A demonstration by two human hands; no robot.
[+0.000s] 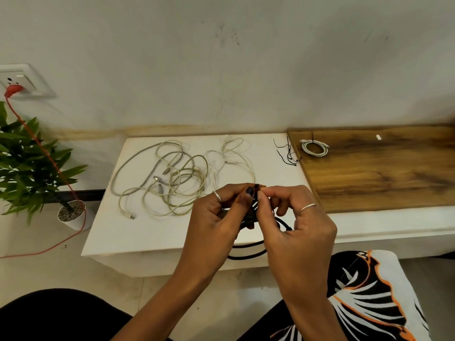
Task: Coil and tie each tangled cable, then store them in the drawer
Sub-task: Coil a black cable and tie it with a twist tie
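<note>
Above the tabletop's (pixel 152 237) front edge, left hand (pixel 221 217) grips the coiled black cable (pixel 248 249); right hand (pixel 295 217) pinches the black tie (pixel 256 190). Cinch the tie snugly while holding the loops stacked and aligned.

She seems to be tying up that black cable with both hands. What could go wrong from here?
The black cable has loops hanging below the hands over the white table's edge; if the left hand or right hand loosens before the tie closes, the coil could spring apart. The pale cables lie heavily tangled, so pulling one may drag others off the table.
</note>
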